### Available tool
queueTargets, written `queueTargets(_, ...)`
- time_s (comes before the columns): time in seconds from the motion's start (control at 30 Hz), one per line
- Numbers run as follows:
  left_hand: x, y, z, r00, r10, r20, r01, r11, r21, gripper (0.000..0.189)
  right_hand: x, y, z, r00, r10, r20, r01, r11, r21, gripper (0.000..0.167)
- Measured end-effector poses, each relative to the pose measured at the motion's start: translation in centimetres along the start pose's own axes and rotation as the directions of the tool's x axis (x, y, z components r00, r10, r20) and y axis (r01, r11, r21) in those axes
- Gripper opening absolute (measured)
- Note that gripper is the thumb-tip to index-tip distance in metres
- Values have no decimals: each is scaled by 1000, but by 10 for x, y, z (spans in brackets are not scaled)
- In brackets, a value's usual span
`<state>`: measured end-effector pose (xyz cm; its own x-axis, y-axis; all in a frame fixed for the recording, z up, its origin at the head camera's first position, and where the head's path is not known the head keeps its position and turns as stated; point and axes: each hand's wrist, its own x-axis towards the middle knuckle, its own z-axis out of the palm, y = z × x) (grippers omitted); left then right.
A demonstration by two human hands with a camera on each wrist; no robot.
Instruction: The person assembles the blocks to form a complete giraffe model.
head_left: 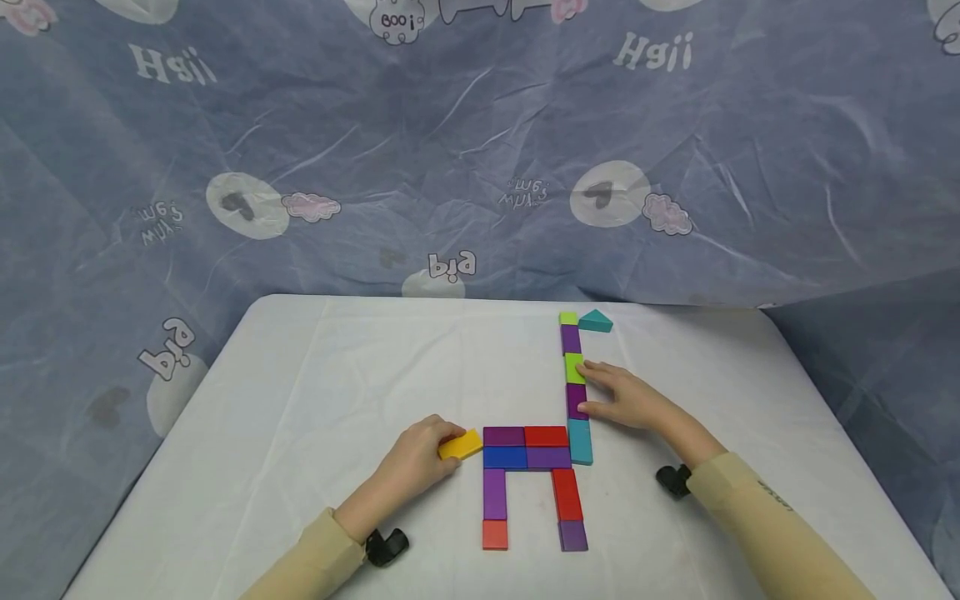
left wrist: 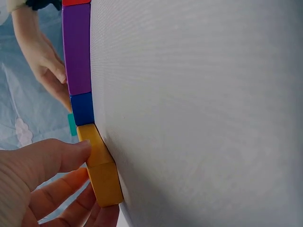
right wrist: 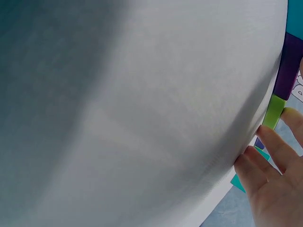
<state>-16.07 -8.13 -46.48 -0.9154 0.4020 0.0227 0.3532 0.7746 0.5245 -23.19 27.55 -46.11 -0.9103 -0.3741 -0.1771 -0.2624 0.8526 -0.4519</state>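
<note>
My left hand point(head_left: 417, 455) pinches a yellow block point(head_left: 461, 445) between thumb and fingers at the left end of a flat block figure. In the left wrist view the yellow block point(left wrist: 102, 165) meets the blue block point(left wrist: 83, 109). The figure's body has a purple block point(head_left: 503, 436), a red block point(head_left: 546, 436), the blue block and another purple one. Two legs of stacked blocks extend below it. My right hand point(head_left: 630, 398) rests beside the tall column on the right, its spread fingertips at a lime green block point(head_left: 573, 368) and a dark purple block point(head_left: 576, 401).
Atop the column, a small lime block point(head_left: 568, 318) has a teal triangular block point(head_left: 596, 321) to its right. A teal block point(head_left: 580, 442) forms the column's foot. A white cloth covers the table point(head_left: 360, 367); a patterned blue-grey curtain point(head_left: 450, 150) hangs behind.
</note>
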Motion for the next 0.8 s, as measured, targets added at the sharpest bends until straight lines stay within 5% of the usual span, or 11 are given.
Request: queueTargets(0.8,6,-2,-4,993,-3,121,16,994,-110,41,-5,0,2,1000,15,11,-15,1000,20,80)
